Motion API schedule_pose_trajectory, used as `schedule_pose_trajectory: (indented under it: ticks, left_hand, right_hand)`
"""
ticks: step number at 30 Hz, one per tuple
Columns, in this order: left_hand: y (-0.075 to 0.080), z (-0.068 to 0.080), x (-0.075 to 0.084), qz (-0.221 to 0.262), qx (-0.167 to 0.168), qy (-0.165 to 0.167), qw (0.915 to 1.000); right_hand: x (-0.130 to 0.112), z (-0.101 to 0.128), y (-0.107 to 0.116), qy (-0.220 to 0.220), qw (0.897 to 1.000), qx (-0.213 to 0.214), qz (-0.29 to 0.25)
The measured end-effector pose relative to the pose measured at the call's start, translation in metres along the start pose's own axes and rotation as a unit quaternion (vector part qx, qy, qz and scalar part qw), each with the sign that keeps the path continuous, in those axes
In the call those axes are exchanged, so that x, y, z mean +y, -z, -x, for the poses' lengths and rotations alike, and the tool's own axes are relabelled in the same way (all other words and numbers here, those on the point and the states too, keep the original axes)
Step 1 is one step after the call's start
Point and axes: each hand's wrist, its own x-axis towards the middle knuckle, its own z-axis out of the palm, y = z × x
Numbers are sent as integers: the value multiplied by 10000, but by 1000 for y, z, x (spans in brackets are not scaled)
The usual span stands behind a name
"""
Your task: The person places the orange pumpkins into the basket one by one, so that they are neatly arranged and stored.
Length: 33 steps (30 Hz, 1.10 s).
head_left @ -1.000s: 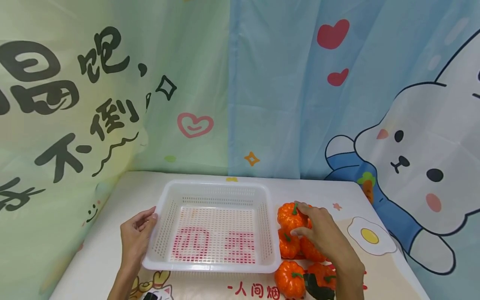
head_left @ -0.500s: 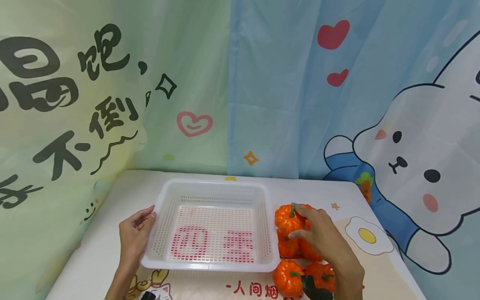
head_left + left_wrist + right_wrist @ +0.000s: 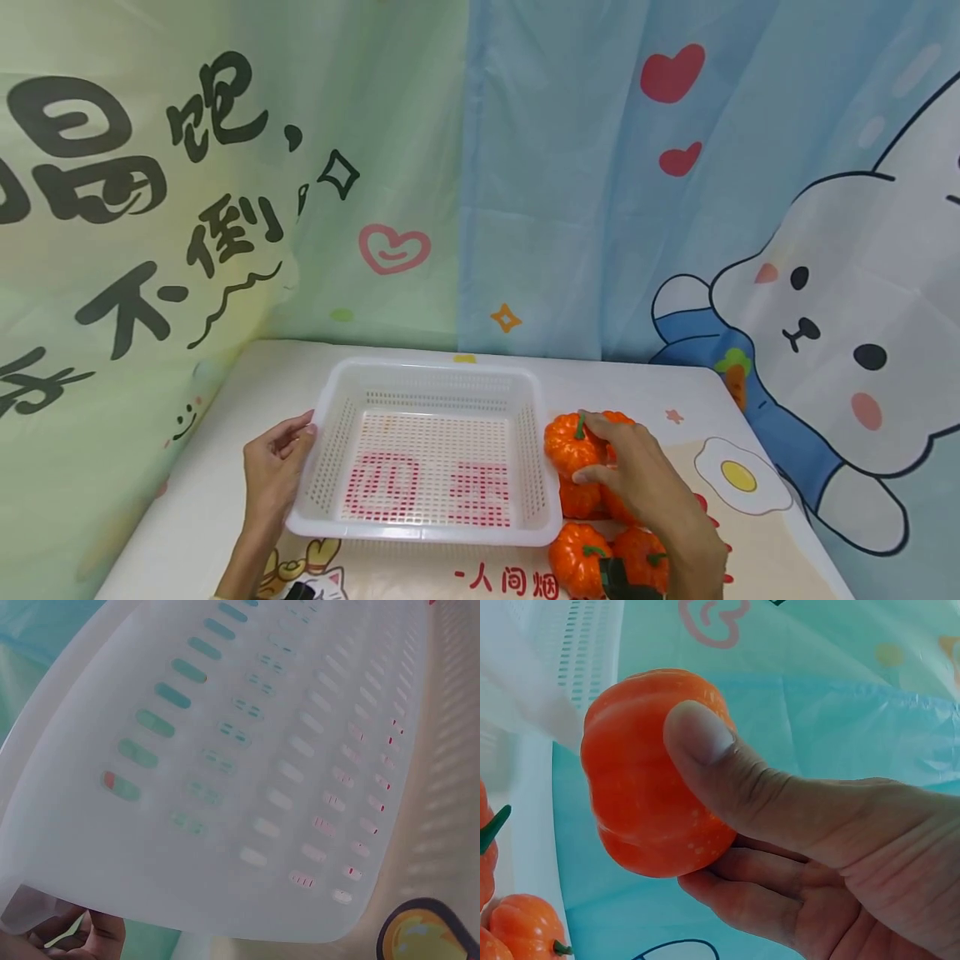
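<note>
A white perforated plastic basket [image 3: 330, 408] sits on the table with nothing in it. My left hand [image 3: 276, 467] holds its left rim; the left wrist view is filled by the basket wall [image 3: 247, 765]. Right of the basket lies a cluster of small orange toy pumpkins [image 3: 581, 554] with green stems. My right hand [image 3: 626, 467] grips the topmost pumpkin [image 3: 566, 442], thumb and fingers curled round it, lifted slightly next to the basket's right wall. The right wrist view shows my thumb pressed on that pumpkin [image 3: 649, 780], with other pumpkins [image 3: 525, 926] below.
The table carries a printed cloth with a fried-egg picture [image 3: 738, 477] at the right. Cartoon curtains hang close behind and to the left; a rabbit print [image 3: 825, 325] is at the right. A dark object [image 3: 618, 577] lies by the lower pumpkins.
My right hand has carried the held pumpkin a little to the left, toward the basket's right wall. The left hand and the basket have stayed where they were.
</note>
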Motion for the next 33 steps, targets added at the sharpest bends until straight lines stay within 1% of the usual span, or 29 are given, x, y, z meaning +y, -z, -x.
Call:
schedule_pose_trajectory:
  ticks: [3,7,13,20,30,33]
  left_hand:
    - [-1,0,0,-29,3,24,10000]
    - [-1,0,0,-67,-4,56,10000]
    - [-1,-1,-1,-58,-13,50,10000]
    - [1,-1,-1,-118,-3,53,9999]
    - [2,0,-1,-84,-2,-15,10000]
    - [1,0,0,-51,-23,-7,10000]
  right_hand:
    - [-2,0,1,173,9998,44,15]
    - [-4,1,1,208,9997,58,65]
    - [-8,3,-1,36,9999,-27,118]
    - [-13,6,-6,-319,9994,-103,40]
    - [-17,7,-9,-407,9991,-143,-30]
    - [-18,7,-9,-322,9993,-157,-97]
